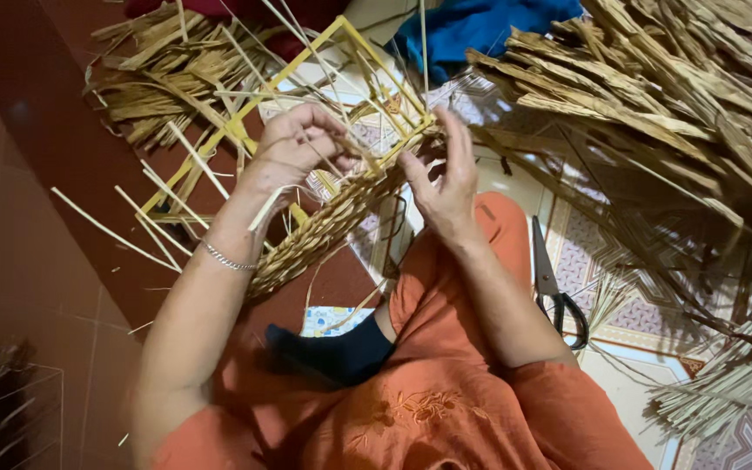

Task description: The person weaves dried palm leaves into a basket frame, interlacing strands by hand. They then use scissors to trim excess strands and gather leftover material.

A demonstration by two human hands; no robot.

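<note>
Patterned floor tiles (602, 261) at three o'clock, dark red floor (36, 261) at nine. Seated cross-legged at six o'clock in orange clothing (411, 409), one dark sock (332, 352) showing near centre. Left hand (293, 148) at eleven o'clock from centre, fingers curled narrow around thin pale strands (341, 152) beside the yellow frame (324, 96); a silver bracelet (226, 259) on that wrist. Right hand (446, 178) just past twelve, fingers half spread and upright, thumb and fingertips pinching fibre at the frame's near corner, touching the woven edge. Between both hands, a part-woven basket (324, 231) of plaited straw, tilted, running from centre down toward eight o'clock, with the yellow frame rising out of it toward twelve. Loose pale stalks (132, 239) sticking out at nine o'clock across the red floor. Heaped dried leaf strips (167, 78) at eleven o'clock behind the frame, a far larger bundle of dried strips (689, 104) filling one to four o'clock and overhanging the tiles. Scissors (550, 283) with black handles lying on the tiles at three o'clock, just beside the right forearm, partly shadowed by the bundle. Blue cloth (472, 26) at twelve o'clock, partly hidden behind stalks.
</note>
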